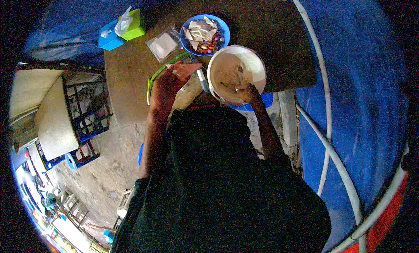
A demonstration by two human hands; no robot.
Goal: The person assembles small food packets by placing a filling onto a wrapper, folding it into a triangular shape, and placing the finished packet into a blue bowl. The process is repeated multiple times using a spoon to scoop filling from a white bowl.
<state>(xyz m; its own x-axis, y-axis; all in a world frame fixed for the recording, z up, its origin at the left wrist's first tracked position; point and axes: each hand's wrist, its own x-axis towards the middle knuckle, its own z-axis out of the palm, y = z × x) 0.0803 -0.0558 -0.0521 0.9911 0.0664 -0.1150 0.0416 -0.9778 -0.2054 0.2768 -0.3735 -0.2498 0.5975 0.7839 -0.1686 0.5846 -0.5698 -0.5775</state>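
My left hand point(166, 85) holds a flat, pinkish triangular piece point(185, 70) over a board with a green edge point(153, 75). The piece resembles the pale triangles nearby, but its kind is unclear. My right hand point(248, 94) reaches into a white bowl point(261, 63), fingers closed. A brownish mass point(224, 72) lies inside; what the fingers grip, if anything, is hidden. Between hand and bowl rests a tool with a white and grey handle point(202, 78). Beyond stands a blue bowl point(184, 25) of pale triangular pieces point(203, 31) with small red and purple bits point(209, 47).
A clear packet with pale contents point(163, 46) lies left of the blue bowl. Blue point(111, 37) and green point(134, 27) boxes stand at the brown table's point(126, 74) far left edge. Blue sheeting point(366, 78) and white poles point(321, 61) border the right side.
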